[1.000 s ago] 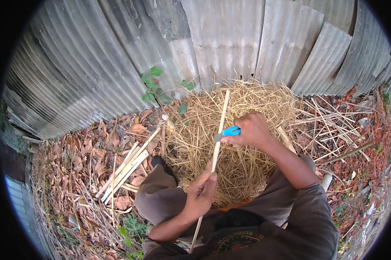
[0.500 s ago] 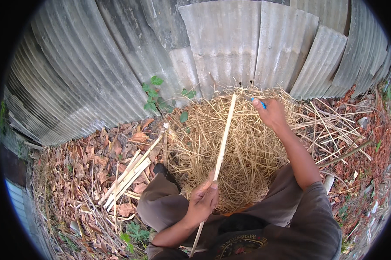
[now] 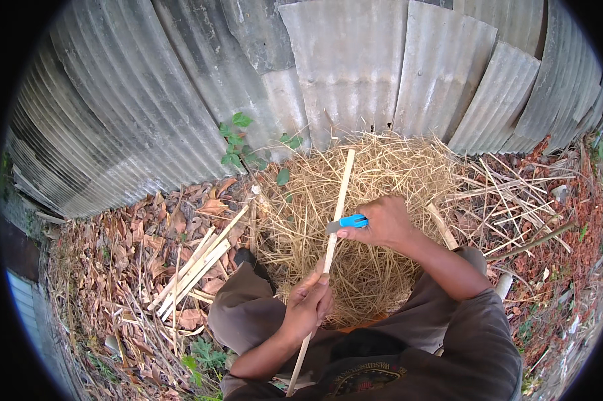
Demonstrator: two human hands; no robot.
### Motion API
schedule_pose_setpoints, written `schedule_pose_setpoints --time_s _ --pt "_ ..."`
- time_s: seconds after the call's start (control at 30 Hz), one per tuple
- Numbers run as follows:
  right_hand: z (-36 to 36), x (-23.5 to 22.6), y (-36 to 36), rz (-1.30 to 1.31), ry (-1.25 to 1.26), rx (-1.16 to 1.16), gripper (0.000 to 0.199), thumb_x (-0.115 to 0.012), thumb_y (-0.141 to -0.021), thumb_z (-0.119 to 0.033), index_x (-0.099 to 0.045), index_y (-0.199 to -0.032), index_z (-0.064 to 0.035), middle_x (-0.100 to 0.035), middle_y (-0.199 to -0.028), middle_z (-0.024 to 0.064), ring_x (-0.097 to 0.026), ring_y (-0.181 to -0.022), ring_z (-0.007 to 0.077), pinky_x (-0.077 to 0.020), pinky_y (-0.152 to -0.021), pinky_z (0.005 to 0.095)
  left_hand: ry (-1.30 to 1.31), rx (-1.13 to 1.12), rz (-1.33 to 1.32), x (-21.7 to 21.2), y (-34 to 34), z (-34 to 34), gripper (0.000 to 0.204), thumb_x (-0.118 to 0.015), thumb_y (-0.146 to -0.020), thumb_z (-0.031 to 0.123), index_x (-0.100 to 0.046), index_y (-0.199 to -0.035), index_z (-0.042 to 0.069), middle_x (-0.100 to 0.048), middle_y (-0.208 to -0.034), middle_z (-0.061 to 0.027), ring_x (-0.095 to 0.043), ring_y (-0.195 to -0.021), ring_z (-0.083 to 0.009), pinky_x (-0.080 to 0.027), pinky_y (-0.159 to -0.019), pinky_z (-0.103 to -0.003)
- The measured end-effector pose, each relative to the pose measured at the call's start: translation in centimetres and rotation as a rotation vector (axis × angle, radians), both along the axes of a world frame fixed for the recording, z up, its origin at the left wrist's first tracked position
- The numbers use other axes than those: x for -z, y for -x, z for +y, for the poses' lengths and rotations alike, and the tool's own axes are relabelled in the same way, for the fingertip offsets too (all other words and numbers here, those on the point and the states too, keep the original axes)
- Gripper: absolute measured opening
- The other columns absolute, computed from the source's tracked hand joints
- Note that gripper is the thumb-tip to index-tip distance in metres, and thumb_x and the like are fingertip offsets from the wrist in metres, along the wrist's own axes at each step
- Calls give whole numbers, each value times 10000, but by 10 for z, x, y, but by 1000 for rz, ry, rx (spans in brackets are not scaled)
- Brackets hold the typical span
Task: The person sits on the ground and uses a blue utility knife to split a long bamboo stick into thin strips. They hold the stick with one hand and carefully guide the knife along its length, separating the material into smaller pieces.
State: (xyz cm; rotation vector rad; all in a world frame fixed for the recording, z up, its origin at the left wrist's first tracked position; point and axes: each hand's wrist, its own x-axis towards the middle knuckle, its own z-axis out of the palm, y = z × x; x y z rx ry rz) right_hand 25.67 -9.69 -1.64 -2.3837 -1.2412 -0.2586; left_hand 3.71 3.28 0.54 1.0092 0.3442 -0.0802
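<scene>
Left hand [image 3: 309,304] curled tight around the lower part of a long pale bamboo strip [image 3: 337,204], thumb up along it. Strip runs from below the lap, up past the left hand, tip pointing toward the corrugated metal wall [image 3: 341,67], lying over the pile of dry shavings [image 3: 381,180]. Right hand [image 3: 381,220] fisted on a blue-handled knife [image 3: 347,222]; the grey blade end meets the strip mid-length, just above the left hand. Both hands gripping, no fingers spread. Bundle of cut strips [image 3: 194,264] lies on leaf litter to the person's left, well apart from the hands. Loose sticks [image 3: 509,200] scattered to the right. Small green plant [image 3: 238,144] at the wall foot. No packages, labels or signs visible.
</scene>
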Motion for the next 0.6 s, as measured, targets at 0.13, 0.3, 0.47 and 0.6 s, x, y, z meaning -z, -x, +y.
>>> schedule_pose_setpoints --time_s 0.13,0.3,0.47,0.6 --pt "-4 12 -26 -18 -18 108 802 -452 -722 -846 -566 -473 -92 -419 -358 19 -479 -339 195 -365 -345 338 -201 -1 -38 10 4 -5 335 -410 -1012 142 -439 -1337 64 -342 -489 36 -302 -389 -59 -280 -429 -219" --pt "2 5 0 43 -6 38 815 -464 -706 -851 -603 -502 -75 -436 -368 28 -493 -346 198 -381 -365 337 -358 -12 -47 0 8 -5 334 -429 -1006 121 -457 -1331 46 -358 -514 49 -322 -421 -38 -301 -431 -210" --pt "-2 13 -20 -76 -26 24 784 -475 -675 -868 -495 -450 -118 -425 -371 35 -462 -324 221 -368 -359 370 -392 8 -100 10 5 -4 422 -442 -999 102 -384 -1413 51 -355 -561 58 -322 -472 -26 -295 -440 -201" --pt "-1 19 -36 -159 -63 36 808 -483 -648 -881 -573 -479 -96 -422 -367 36 -485 -344 202 -376 -372 330 -367 6 -85 11 2 -7 437 -431 -1005 117 -357 -1432 60 -352 -602 67 -315 -492 -18 -290 -448 -189"
